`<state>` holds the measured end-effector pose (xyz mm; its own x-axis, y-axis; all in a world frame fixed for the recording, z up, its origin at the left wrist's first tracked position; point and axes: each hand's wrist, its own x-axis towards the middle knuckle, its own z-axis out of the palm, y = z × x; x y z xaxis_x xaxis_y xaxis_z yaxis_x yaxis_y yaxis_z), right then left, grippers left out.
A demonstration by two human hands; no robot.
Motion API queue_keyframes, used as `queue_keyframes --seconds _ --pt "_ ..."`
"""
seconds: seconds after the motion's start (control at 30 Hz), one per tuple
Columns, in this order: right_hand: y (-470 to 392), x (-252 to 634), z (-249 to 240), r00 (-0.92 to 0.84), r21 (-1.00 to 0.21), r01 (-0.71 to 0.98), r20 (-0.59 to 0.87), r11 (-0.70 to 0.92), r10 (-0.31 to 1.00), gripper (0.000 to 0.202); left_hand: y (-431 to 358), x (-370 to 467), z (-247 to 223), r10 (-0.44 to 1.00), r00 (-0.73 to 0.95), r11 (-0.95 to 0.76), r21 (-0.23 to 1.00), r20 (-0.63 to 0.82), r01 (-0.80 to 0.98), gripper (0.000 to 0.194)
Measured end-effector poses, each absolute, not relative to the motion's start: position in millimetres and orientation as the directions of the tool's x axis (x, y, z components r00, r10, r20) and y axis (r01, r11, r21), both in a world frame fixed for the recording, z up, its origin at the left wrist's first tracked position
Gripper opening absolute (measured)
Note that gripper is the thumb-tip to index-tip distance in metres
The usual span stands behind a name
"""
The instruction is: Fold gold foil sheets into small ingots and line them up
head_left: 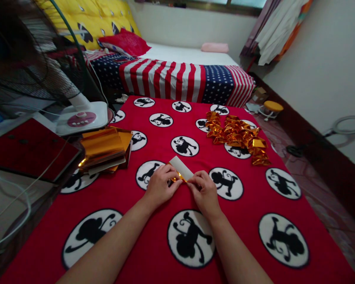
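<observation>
Between my two hands is a sheet of gold foil paper (181, 167), its pale back facing up and its near edge folded over to show shiny gold. My left hand (163, 183) pinches the fold from the left, thumb and fingers closed on it. From the right, my right hand (204, 192) grips the other end of the same fold. A stack of flat gold foil sheets (104, 148) lies to the left of my hands. Folded gold foil pieces (235, 132) sit in a cluster at the right rear of the red cloth (242, 236).
An electric fan with a white base (97, 112) stands at the left, beside a dark red box (29, 146). Beyond the cloth is a bed with a striped and starred cover (165, 79). A yellow-topped stool (273, 106) stands on the floor at the right.
</observation>
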<state>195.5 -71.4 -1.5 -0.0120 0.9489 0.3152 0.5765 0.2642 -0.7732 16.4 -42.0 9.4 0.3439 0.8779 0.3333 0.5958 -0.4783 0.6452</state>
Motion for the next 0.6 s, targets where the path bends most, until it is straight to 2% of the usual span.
queue_keyframes --seconds 0.27,0.6 --pt "-71 191 3 -0.018 -0.769 0.596 0.276 0.232 0.961 0.012 -41 17 7 0.889 0.322 -0.459 0.647 0.327 0.609 0.011" --pt "-69 185 6 0.016 -0.706 0.686 0.255 0.175 0.967 0.013 -40 20 4 0.894 0.271 -0.447 0.67 0.357 0.593 0.013"
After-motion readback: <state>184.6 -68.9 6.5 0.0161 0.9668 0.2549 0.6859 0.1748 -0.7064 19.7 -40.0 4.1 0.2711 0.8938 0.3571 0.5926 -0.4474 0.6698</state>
